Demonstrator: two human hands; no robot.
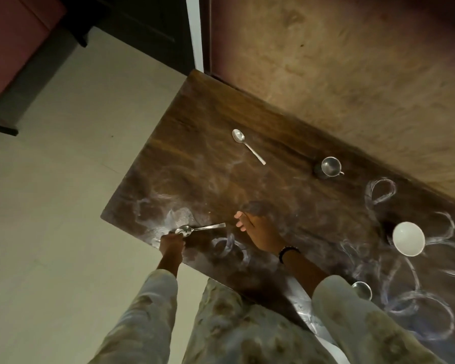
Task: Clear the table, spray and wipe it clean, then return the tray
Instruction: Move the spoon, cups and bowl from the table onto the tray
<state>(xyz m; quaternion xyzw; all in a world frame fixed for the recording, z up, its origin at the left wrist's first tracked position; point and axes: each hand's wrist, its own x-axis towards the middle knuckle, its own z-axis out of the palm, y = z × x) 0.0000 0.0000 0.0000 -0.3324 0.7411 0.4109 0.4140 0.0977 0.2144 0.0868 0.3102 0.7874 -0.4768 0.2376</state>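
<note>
A dark wooden table [210, 143] is covered with white smears and ring marks. One steel spoon [200, 228] lies near the table's near-left edge, and my left hand [171, 245] pinches its bowl end with curled fingers. My right hand [259, 233] hovers just right of the spoon's handle with its fingers stretched out and nothing in it. A second spoon [247, 145] lies farther back. Also on the table are a steel cup [331, 166], a white bowl [408, 239], and another steel cup [362, 289] half hidden by my right sleeve. No tray or spray bottle is in view.
Pale floor [63, 206] lies left of the table. A textured brown wall [352, 74] runs along the table's far side, with a dark doorway [142, 27] at the back left. My patterned clothing fills the bottom of the view.
</note>
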